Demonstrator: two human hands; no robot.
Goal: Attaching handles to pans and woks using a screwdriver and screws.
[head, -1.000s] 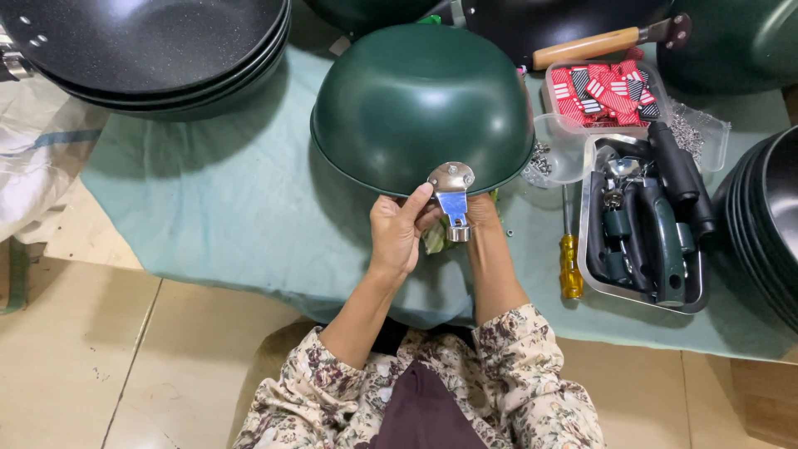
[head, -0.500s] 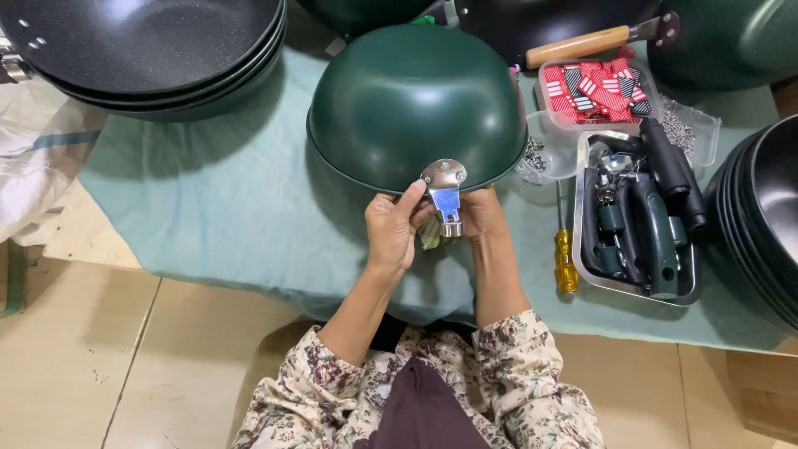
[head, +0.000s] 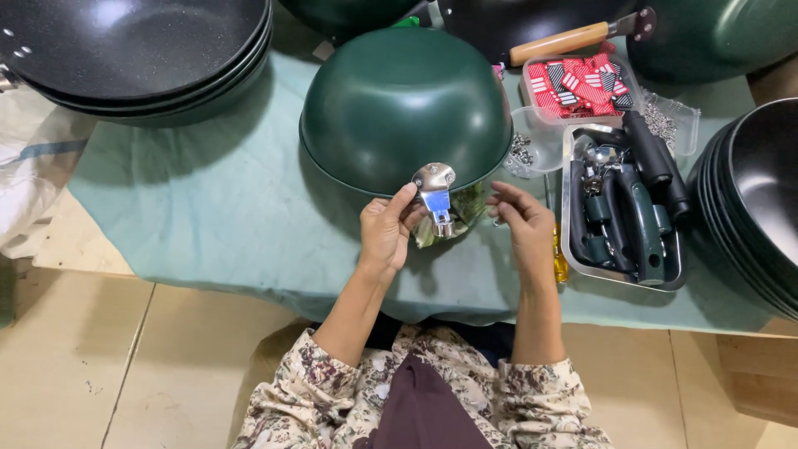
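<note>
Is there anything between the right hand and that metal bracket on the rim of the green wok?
Nothing visible. The right hand is open beside the metal bracket on the green wok, with only bare cloth between them. The left hand already touches the bracket.

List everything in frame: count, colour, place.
Upturned wok: one, dark green, centre of cloth.
Handle bracket: one, silver, on wok's near rim.
Wok stack: several, black inside, top left.
Wok stack: several, black, right edge.
Metal tray: one, right, holding dark green and black handles.
Clear box: one, red and black tags inside.
Wooden handle: one, tan, top.
Cloth: one, pale teal, covers table.
Left hand: touching bracket.
Right hand: open, beside bracket.
</note>
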